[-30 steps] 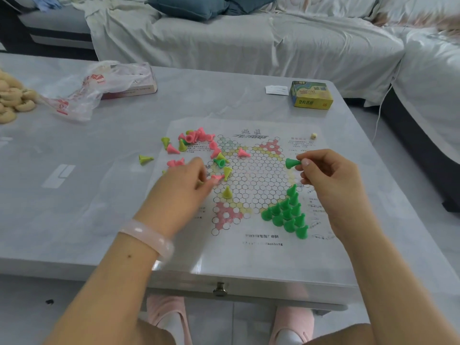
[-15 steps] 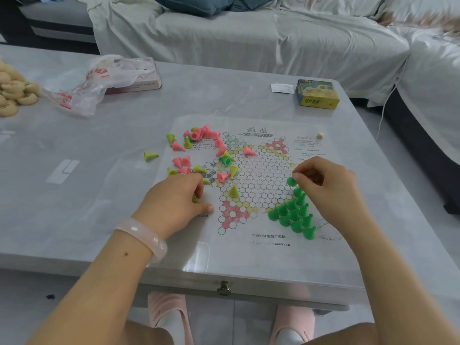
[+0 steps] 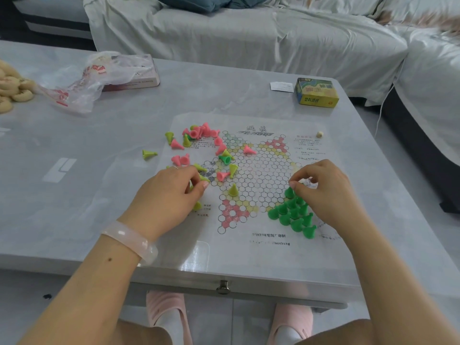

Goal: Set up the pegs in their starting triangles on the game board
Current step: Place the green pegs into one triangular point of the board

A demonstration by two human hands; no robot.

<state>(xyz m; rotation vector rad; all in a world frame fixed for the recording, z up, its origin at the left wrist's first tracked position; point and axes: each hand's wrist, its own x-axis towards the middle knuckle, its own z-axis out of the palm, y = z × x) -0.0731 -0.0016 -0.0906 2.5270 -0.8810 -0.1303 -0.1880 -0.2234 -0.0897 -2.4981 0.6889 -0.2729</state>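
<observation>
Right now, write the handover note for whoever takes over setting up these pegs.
Left hand: grips yellow-green pegs at the game board's left edge.
Right hand: fingers pinch the tip peg of the dark green triangle, setting it down.
Done: the dark green triangle at the near right looks full, pegs upright.
Left: pink pegs and more yellow-green ones lie scattered, mostly tipped, over the board's far left; one stray dark green peg lies among them, one yellow-green peg lies off the board. The pink triangles are bare.
</observation>
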